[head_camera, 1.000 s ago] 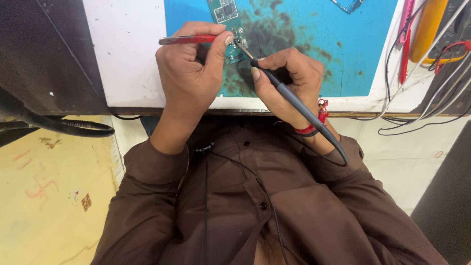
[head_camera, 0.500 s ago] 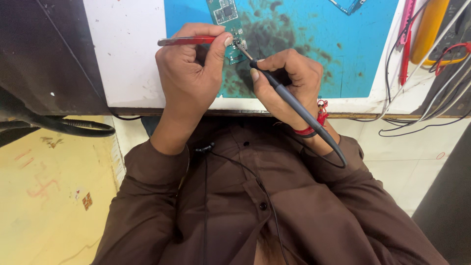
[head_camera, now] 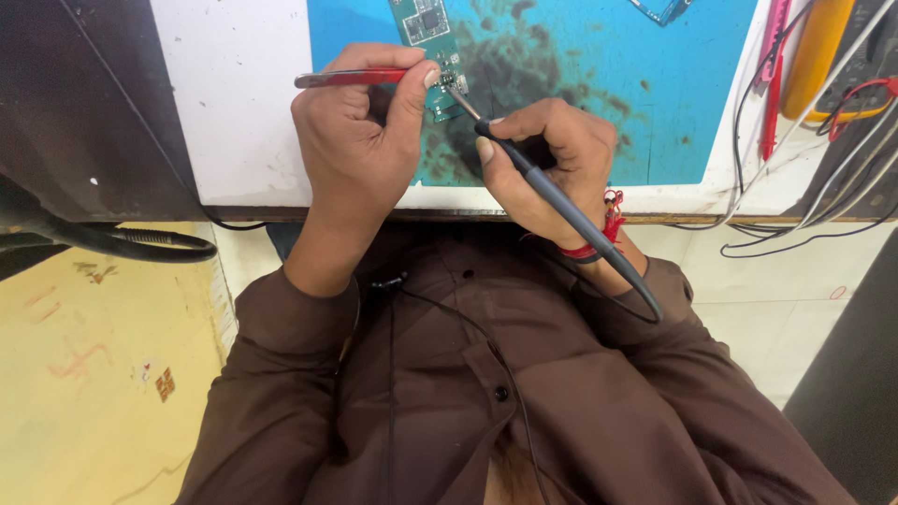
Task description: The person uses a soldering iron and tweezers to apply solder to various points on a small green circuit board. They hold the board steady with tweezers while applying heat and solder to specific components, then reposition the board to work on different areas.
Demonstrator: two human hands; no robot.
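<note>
Circuit board [head_camera: 432, 37], green, lies at the upper centre of the frame on a blue mat [head_camera: 599, 84] with dark stains. Only its lower part shows; the top edge of the picture cuts it off.

Left hand [head_camera: 360, 140]: fingers curled shut around red-handled tweezers [head_camera: 351, 79], held level, tips pointing right toward the lower edge of the board. The thumb presses on top. Whether the tips grip a part is too small to tell.

Right hand [head_camera: 547, 154]: fingers closed pen-style on a dark grey soldering iron [head_camera: 561, 201]. Its metal tip slants up and left, meeting the board's lower right corner just beside the tweezer tips. The handle runs down and right over the wrist, where a red thread band [head_camera: 599, 245] sits, and its cable trails across the brown shirt [head_camera: 486, 393].

Change against the two earlier pictures: almost none. Both hands, both tools and the board hold the same places and angles; the iron tip stays at the same corner. Judgement: one joint is being worked steadily, with no repositioning under way.

Surroundings: white bench top [head_camera: 234, 103] to the left of the mat; red and pink tools [head_camera: 769, 93] and a yellow-cased device [head_camera: 818, 56] at upper right, with thin wires [head_camera: 804, 201] draped off the bench edge. A dark cable [head_camera: 140, 245] crosses the left side above a yellowish floor [head_camera: 84, 393].
</note>
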